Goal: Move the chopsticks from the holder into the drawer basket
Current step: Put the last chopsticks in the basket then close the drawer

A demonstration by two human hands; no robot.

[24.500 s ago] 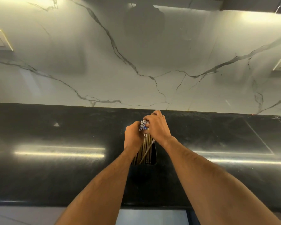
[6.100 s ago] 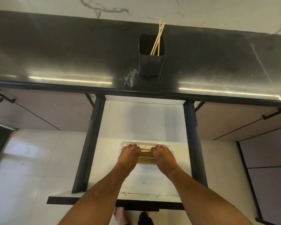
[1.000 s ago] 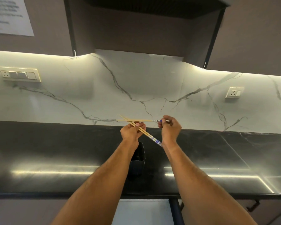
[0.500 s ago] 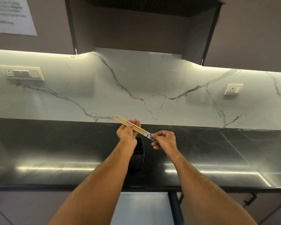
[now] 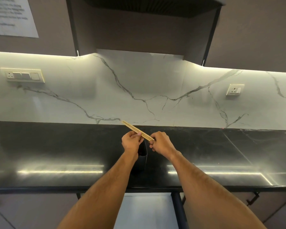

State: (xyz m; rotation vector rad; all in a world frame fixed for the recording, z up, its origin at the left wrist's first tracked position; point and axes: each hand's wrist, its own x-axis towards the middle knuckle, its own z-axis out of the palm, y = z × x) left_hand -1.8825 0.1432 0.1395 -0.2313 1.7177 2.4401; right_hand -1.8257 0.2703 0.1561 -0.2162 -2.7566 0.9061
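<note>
Head view of a kitchen wall, taken from the person's own standpoint. A bundle of wooden chopsticks (image 5: 137,130) is held in the air just above the black holder (image 5: 142,158), gripped by both hands. The bundle lies slanted, its free tips pointing up and away to the left of the holder, toward the marble wall (image 5: 139,83); its other end is hidden inside the right hand (image 5: 161,142).

The left hand (image 5: 131,142) pinches the bundle near its middle: the thumb lies across the top of the sticks and the other fingers are curled beneath them. The right hand closes over the lower end, its fingers curled round the sticks, knuckles toward the camera. The two hands are just beside each other, directly above the holder's mouth, and hide much of it.

The holder stands upright on the dark, glossy table (image 5: 56,149), about midway between the table's front edge and the wall. Whether any sticks are inside it cannot be told, since the hands and wrists cover its opening.

Below the holder, under the table's front edge, a pale drawer (image 5: 145,210) stands pulled out between the forearms; its contents are out of view.

On the wall, a switch plate (image 5: 22,75) sits far left of the holder and a socket (image 5: 234,89) to its right. Dark cabinets (image 5: 254,30) hang above, with a printed sheet (image 5: 11,15) at the upper left.
</note>
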